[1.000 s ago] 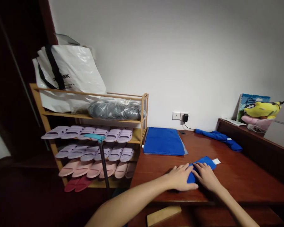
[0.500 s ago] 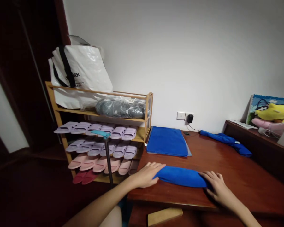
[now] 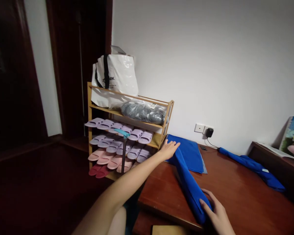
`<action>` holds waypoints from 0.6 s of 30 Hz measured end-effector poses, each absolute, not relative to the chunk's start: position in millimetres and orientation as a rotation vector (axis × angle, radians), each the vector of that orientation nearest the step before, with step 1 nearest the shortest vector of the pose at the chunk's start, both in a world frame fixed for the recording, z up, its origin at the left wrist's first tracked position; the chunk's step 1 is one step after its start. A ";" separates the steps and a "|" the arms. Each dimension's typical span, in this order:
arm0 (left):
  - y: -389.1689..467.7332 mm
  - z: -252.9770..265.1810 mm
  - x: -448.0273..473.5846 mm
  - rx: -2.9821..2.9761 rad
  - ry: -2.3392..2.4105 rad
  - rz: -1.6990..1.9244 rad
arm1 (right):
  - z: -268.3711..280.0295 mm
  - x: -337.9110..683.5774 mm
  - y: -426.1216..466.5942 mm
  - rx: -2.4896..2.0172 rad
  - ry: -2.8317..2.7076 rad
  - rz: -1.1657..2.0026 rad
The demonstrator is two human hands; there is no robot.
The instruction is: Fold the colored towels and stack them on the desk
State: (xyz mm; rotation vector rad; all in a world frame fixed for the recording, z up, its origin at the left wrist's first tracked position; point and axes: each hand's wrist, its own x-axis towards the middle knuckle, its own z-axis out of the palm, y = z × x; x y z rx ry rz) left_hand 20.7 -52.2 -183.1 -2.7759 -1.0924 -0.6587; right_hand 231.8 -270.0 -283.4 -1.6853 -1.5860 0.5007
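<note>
A long folded blue cloth slants across the wooden table, from the flat blue cloth stack toward the front edge. My left hand is closed on its far end, over the left side of the stack; part of the grip is hidden. At the near end, my right hand holds the folded cloth between thumb and fingers. Another blue cloth bundle with a small white label lies near the wall on the right.
A shoe rack with slippers stands left of the table, topped by a white bag. A blue-topped pole rises before it. A black plug is in the wall socket. A raised ledge borders the right side.
The folded cloth has turned from lying crosswise to slanting away from me. My left hand has moved forward to the stack, my right hand nearer the front edge. The view has swung left.
</note>
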 end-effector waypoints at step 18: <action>-147.5 -236.1 48.3 -2.898 -0.633 -0.570 | -288.7 228.3 -240.7 -2.021 -1.806 -0.013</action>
